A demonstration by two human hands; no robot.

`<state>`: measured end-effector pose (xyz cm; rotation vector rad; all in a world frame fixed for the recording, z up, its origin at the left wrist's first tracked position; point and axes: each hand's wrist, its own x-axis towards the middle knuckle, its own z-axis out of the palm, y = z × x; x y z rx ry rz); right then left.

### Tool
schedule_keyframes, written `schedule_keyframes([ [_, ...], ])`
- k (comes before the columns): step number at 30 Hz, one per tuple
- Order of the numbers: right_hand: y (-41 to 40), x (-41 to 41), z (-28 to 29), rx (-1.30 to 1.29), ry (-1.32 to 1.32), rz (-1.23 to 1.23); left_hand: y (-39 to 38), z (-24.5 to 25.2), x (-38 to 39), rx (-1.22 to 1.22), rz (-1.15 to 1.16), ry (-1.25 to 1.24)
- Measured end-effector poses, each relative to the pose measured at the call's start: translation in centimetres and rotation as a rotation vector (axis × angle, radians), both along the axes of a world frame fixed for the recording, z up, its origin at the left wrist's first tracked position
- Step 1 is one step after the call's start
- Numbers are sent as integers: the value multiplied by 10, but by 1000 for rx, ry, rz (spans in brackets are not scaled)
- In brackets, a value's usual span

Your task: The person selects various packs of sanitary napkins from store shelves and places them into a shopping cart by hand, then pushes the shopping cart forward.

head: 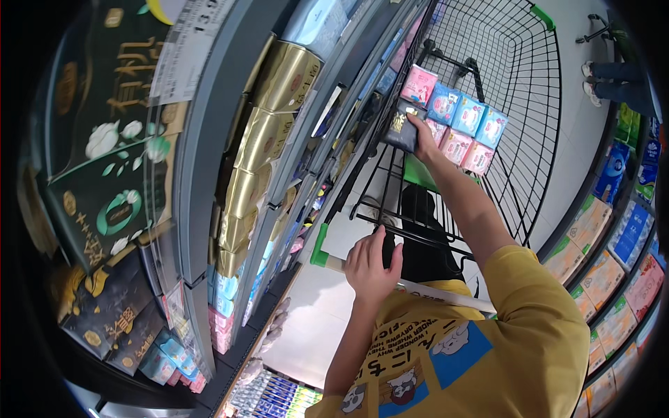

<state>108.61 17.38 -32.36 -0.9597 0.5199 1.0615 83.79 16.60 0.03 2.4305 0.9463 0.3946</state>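
Observation:
A black wire shopping cart (pixel 528 172) stands before me, with several small pink packs (pixel 456 146) and blue packs (pixel 468 116) grouped inside it. My right hand (pixel 426 138) grips the edge of a black pack with gold writing (pixel 401 128) at the left of that group; its fingertips rest over the pack's upper right corner. Nearer my body, my left hand (pixel 373 265) lies over the cart's pale handle bar (pixel 444 295), beside its green end piece (pixel 320 245). Its fingers are apart; whether they press on the bar is hard to tell.
Store shelves rise close on the left, with gold packs (pixel 264 138) and dark packs (pixel 104 209). Curved by the lens, shelves of orange packs (pixel 590 224) line the right. A person's legs (pixel 619 81) stand at the upper right, past the cart.

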Motion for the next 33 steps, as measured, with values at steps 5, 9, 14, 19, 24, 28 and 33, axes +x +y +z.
schedule_keyframes([
  [5,14,-9,-3,-37,-7,-42,1,-1,-10,21,37,64],
  [9,6,2,-7,-63,-236,26,-2,-3,-8,32,35,71],
  [14,-5,4,-29,-375,-432,344,-1,-4,-6,42,44,69],
  [19,-6,0,-12,-305,-409,393,2,1,-4,59,79,18],
  [24,-4,19,59,-866,-602,770,1,7,-8,14,64,-133],
  [28,3,13,164,-504,-731,630,6,32,-26,-31,91,-275],
  [33,11,-33,333,-226,-1107,545,18,80,-72,22,224,-436],
])
